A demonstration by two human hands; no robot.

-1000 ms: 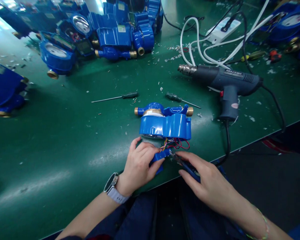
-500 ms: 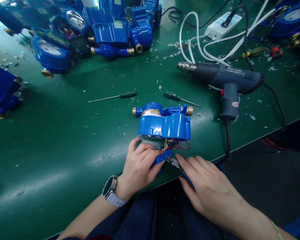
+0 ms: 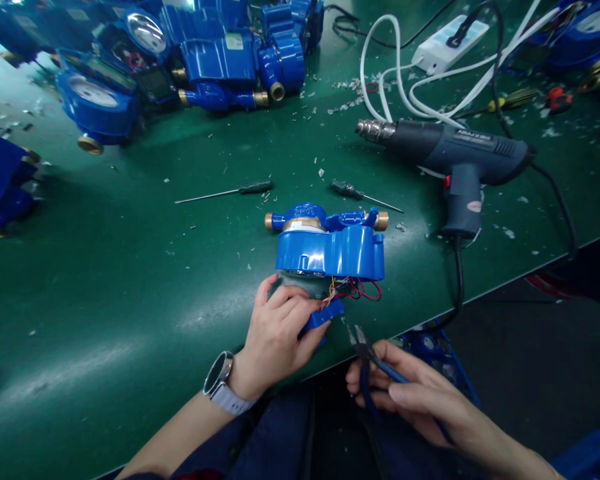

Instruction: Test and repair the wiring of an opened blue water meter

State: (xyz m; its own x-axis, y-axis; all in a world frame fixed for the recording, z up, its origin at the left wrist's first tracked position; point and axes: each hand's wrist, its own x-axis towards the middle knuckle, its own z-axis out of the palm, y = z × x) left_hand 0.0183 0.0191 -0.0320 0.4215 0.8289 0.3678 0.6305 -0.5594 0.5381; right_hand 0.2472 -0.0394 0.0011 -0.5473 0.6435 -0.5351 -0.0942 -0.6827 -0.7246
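A blue water meter (image 3: pixel 329 244) with brass ends lies on the green table (image 3: pixel 130 267) near its front edge. Red and yellow wires (image 3: pixel 353 289) run out of its underside to a small blue plastic part (image 3: pixel 325 315). My left hand (image 3: pixel 280 333), with a watch on the wrist, pinches that blue part at the table edge. My right hand (image 3: pixel 415 400) is below the table edge, fingers wrapped round the blue handles of small cutting pliers (image 3: pixel 367 360). The plier jaws point up toward the wires, a little apart from them.
A dark heat gun (image 3: pixel 455 160) lies right of the meter, its cord over the edge. Two thin screwdrivers (image 3: pixel 230 192) (image 3: pixel 365 195) lie behind the meter. Several blue meters (image 3: pixel 180 60) are heaped at back left; white cables and a power strip (image 3: pixel 450 47) at back right.
My right hand has drawn the pliers back from the wires and down below the table edge. My left hand and the meter stay put.
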